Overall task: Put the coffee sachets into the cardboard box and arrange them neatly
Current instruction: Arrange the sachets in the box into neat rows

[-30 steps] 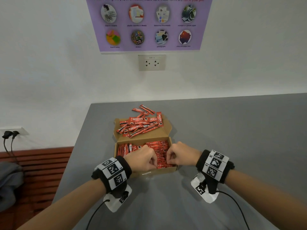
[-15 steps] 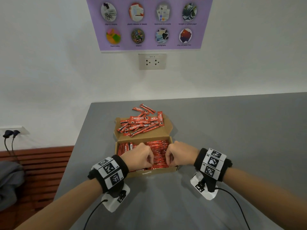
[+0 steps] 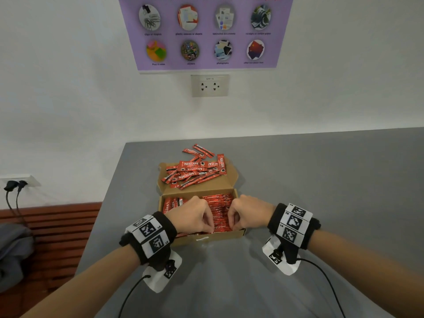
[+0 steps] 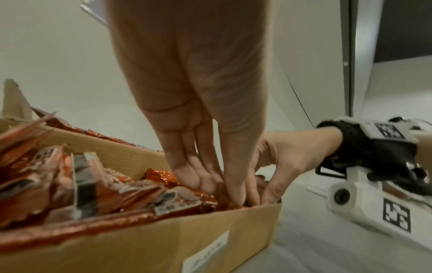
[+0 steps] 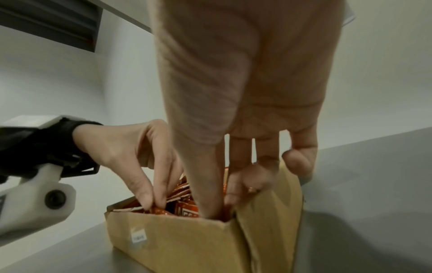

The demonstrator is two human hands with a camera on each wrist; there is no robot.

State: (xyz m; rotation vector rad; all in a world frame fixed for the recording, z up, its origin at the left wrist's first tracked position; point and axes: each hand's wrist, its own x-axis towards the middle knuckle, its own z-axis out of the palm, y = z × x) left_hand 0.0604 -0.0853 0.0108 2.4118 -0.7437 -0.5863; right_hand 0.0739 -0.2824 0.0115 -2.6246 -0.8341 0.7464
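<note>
An open cardboard box sits on the grey table, packed with red coffee sachets standing on edge. More loose sachets lie heaped on its open lid and just beyond it. My left hand reaches into the box at the near wall and pinches sachet ends between thumb and fingers. Close beside it, my right hand digs thumb and fingers among the sachets at the near right corner. In the left wrist view the left hand's fingertips are buried in the sachets.
The table's left edge runs just left of the box, with a slatted wooden bench and grey cloth below. A wall socket and purple poster hang behind. Plugs sit in a low outlet at left.
Both hands stay in the near part of the box, their fingers shifting slightly among the sachets. The heap on the lid has not moved.
</note>
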